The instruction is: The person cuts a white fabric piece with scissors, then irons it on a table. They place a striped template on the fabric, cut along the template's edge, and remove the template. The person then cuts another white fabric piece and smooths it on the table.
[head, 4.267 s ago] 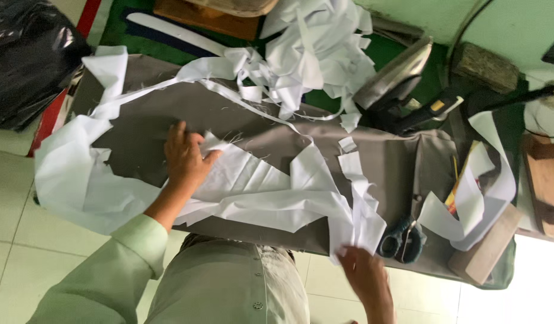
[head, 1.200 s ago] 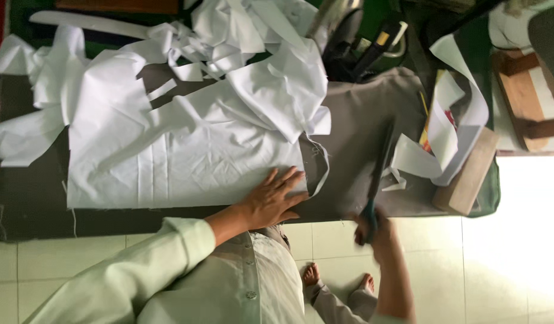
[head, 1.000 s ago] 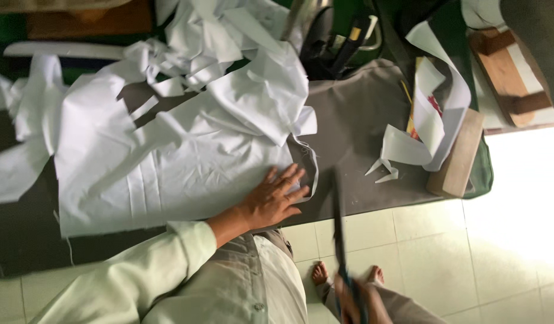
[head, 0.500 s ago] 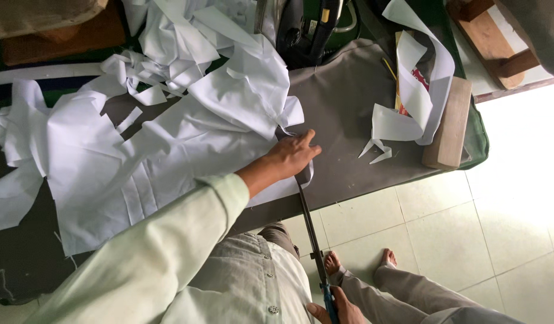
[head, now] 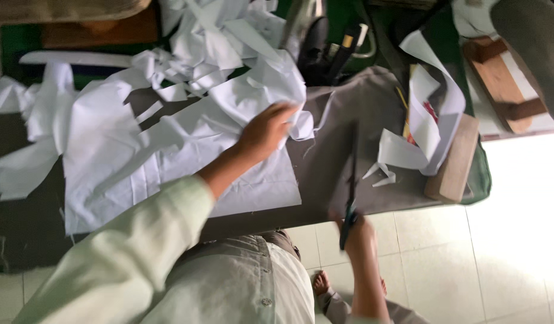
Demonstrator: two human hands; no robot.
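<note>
I am pressing my left hand [head: 266, 129], fingers spread and curled over the edge, onto the white cloth [head: 169, 162], which is lying across the left and middle of the grey table [head: 325, 174] with loose white scraps [head: 211, 42] piled at its far side. My right hand [head: 358, 231] is gripping the handles of the scissors [head: 351, 180] at the near edge, closed around them, with the long blades pointing away over bare grey just right of the cloth. A wooden block [head: 452, 162] is sitting further right beside curled paper strips [head: 421, 120].
</note>
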